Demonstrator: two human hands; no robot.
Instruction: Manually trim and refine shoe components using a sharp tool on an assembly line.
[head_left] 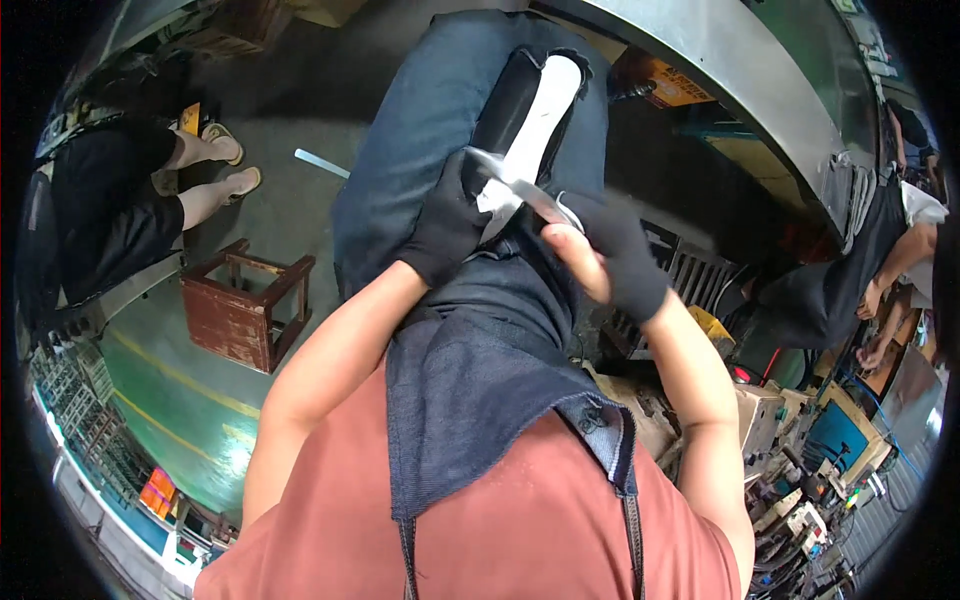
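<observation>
Between twelve and one o'clock, the white strip (547, 105) looks smooth and matt; the blurred blade (531, 195) has a metallic shine. The left glove (443, 225) and right glove (622, 250) are matt black cloth. Toward six, the apron (460, 410) is textured denim. At nine, the wooden stool (225, 318) is scuffed; at eight, the floor (180, 385) is glossy.

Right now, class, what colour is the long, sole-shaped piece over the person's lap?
The sole-shaped piece is white, seen best in the head view.
</observation>
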